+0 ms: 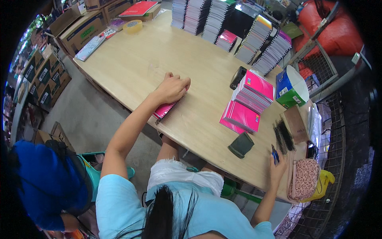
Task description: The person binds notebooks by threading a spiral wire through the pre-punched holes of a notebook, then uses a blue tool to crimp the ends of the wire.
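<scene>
My left hand [173, 88] is closed over a small pink spiral notebook [166, 109] at the table's near edge, covering most of it. A dark wire coil shows along the notebook's edge. My right hand [277, 167] grips small blue-handled pliers [275, 154] at the table's right end, their tip pointing away from me. Just beyond them lies a bunch of black wire spirals [283, 137]. Between my hands, pink notebooks [243, 115] are piled in two adjoining stacks. A dark block [241, 145] sits nearer me.
Tall stacks of spiral notebooks [217, 22] line the table's far edge. On the right are a blue-green container [292, 87], a brown box [295, 123] and a patterned pouch [305, 179]. A tape roll [132, 26] lies far left. A person in blue [47, 179] is at lower left.
</scene>
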The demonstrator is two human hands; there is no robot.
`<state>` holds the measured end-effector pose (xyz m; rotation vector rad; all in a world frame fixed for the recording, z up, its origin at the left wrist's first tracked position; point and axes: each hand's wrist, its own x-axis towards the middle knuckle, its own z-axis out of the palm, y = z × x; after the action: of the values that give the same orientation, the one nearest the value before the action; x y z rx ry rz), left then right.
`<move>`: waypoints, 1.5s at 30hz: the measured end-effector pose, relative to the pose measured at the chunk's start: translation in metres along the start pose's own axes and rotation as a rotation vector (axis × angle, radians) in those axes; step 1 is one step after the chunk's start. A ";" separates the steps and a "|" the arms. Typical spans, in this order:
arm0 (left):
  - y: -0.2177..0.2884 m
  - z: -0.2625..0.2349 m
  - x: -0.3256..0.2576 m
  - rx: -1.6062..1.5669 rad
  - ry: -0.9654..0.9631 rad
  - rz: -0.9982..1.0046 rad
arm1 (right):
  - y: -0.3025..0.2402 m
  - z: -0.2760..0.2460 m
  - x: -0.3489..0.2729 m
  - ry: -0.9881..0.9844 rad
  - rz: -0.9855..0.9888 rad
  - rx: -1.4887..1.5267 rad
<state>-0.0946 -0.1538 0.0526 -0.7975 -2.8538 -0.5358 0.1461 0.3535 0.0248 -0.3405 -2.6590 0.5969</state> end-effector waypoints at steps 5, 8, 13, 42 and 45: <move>-0.023 0.031 -0.013 0.060 0.133 0.148 | 0.036 0.016 -0.031 0.010 0.071 -0.131; -0.032 0.029 -0.012 0.004 -0.009 0.135 | 0.009 0.030 -0.039 0.167 -0.002 -0.235; -0.030 0.025 -0.012 0.033 0.008 0.130 | -0.094 0.052 -0.049 -0.041 -0.458 0.055; 0.278 0.079 0.175 0.196 -0.525 1.078 | 0.039 0.036 0.097 0.099 0.065 -0.169; 0.275 0.010 0.152 0.048 -0.337 0.927 | 0.054 0.024 0.099 0.135 -0.081 -0.168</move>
<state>-0.0807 0.1416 0.1588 -2.1531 -2.3079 -0.1984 0.0552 0.4238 0.0117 -0.3073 -2.5841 0.3150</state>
